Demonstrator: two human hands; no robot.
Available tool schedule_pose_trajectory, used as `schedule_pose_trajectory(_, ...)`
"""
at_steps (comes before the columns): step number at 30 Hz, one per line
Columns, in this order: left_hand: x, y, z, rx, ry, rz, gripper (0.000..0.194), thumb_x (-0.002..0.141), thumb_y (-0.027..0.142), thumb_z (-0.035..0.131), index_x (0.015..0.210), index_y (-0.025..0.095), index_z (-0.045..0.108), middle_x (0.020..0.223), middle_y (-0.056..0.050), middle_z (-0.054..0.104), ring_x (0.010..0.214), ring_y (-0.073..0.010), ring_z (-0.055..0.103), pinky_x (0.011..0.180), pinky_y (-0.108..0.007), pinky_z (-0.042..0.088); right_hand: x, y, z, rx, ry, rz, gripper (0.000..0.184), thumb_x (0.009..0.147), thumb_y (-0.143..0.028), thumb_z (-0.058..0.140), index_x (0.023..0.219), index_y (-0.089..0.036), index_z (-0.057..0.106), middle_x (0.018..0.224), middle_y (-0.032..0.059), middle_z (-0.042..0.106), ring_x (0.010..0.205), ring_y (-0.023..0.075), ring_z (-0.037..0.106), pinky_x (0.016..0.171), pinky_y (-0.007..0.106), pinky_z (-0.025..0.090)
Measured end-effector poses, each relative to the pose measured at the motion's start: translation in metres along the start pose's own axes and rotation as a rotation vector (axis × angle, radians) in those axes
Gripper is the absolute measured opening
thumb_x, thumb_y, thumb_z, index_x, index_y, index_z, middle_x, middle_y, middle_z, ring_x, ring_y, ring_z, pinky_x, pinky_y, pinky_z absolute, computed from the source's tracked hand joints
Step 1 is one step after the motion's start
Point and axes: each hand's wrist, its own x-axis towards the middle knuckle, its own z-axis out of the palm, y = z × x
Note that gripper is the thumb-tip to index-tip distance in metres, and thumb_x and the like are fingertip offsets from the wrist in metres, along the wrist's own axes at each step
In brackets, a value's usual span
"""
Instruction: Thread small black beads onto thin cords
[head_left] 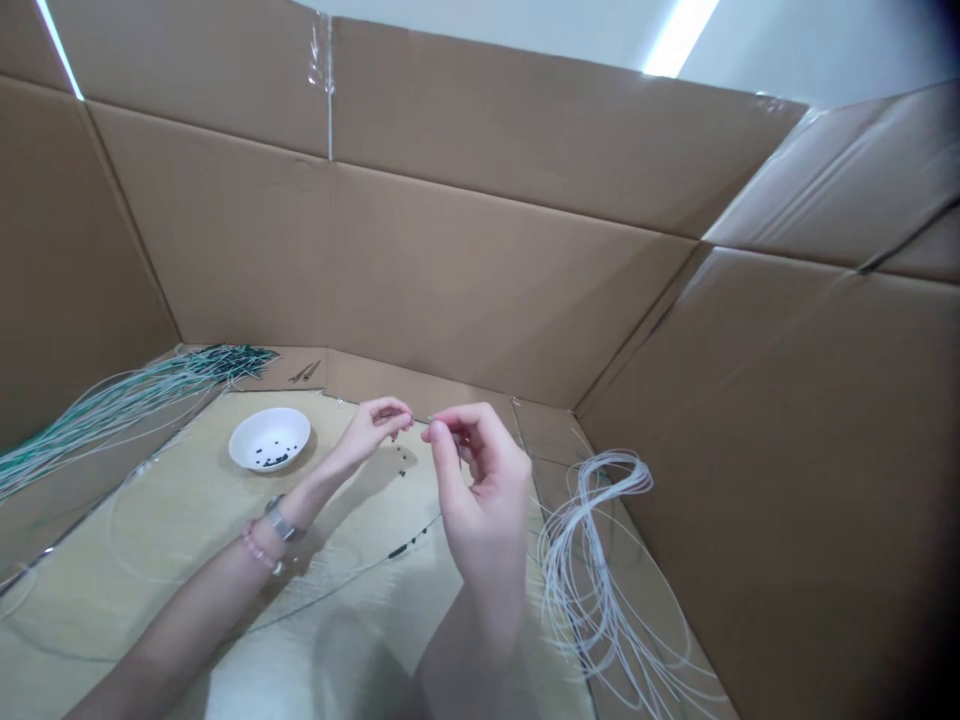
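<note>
Right hand (484, 490): thumb and forefinger pressed together on a thin strand (429, 420), other fingers curled.
Left hand (379, 428): fingertips (401, 420) closed on the same strand, just beside the right hand's fingertips; the two hands are close but not clearly touching.
Strand position: held up between both hands, above a pale board (150, 540); the exact grip point is too small to tell.
Beaded length: a dark-beaded line (397, 550) lies across the board below the hands; a few dark beads (401, 460) show just under the left hand.
Left wrist: metal wristwatch (279, 518) and pink beaded bracelet (259, 548).
Bowl: white shallow bowl (268, 425) on the board, left of the hands, holding dark beads (271, 459).
Left side: bundle of white and green strands (112, 412) fanned against the box wall.
Right side: loose coil of white cord (592, 560) beside the right hand.
Rear: two small metal tools (304, 372), type too small to tell.
Surround: cardboard box walls (480, 280) on three sides.
</note>
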Motion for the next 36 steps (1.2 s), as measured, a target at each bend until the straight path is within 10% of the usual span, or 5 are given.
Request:
schedule_pose_trajectory(9,-0.061,0.085,-0.005,-0.462,-0.027,0.243,0.007,0.072,0.023,0.074,0.073,0.020,0.068,0.068,0.003,0.063,0.061,-0.0033,0.055,0.061,-0.012,0.045,-0.008,-0.018,0.017,-0.025,0.070,-0.137,0.012,0.082,-0.011,0.059,0.078,-0.022,0.061,0.067,-0.0068,0.061,0.060,0.0047,0.056,0.057,0.016,0.045)
schedule_pose_trajectory(36,-0.077,0.096,-0.007,-0.389,-0.083,0.311,0.012,0.071,0.014,0.074,0.074,0.025,0.071,0.070,0.003,0.063,0.061,-0.0058,0.056,0.056,-0.014,0.046,-0.022,-0.028,0.024,0.054,-0.013,-0.213,0.019,0.076,-0.002,0.058,0.083,-0.020,0.060,0.064,-0.0042,0.052,0.056,0.0071,0.046,0.050,0.021,0.040)
